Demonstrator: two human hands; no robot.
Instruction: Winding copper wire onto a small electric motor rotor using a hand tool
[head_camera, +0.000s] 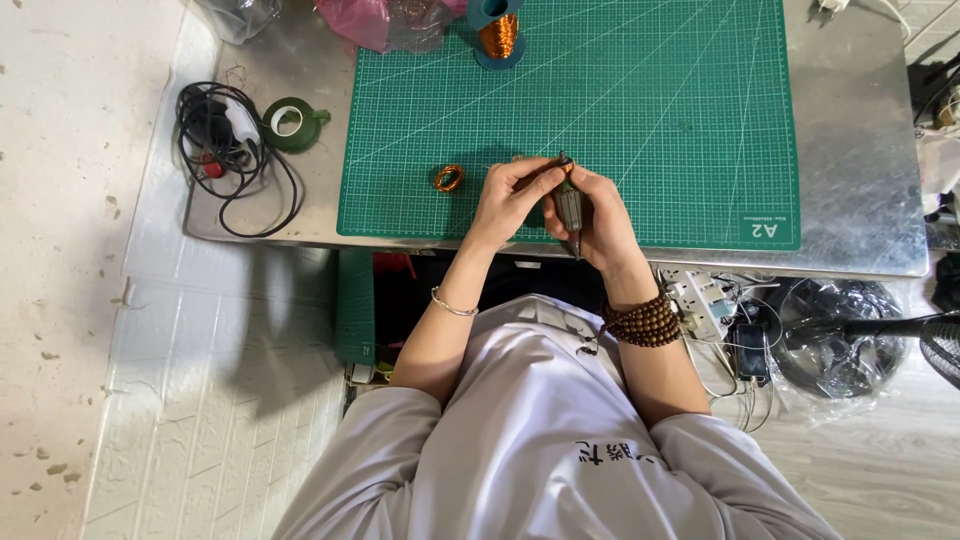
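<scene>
Both hands, left hand (510, 195) and right hand (598, 215), pinch a small motor armature (569, 205) over the green cutting mat (620, 110) (copper coil (448, 178) nearby); a steady, taut grip seems wise.

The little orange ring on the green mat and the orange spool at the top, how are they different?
The small copper coil is a loose, flat ring lying bare on the green cutting mat; the copper wire spool stands upright, wound on a teal bobbin. The coil is much smaller than the spool. The coil lies close beside the left hand; the spool stands far off at the mat's top edge. Both look the same shiny orange copper colour.
</scene>
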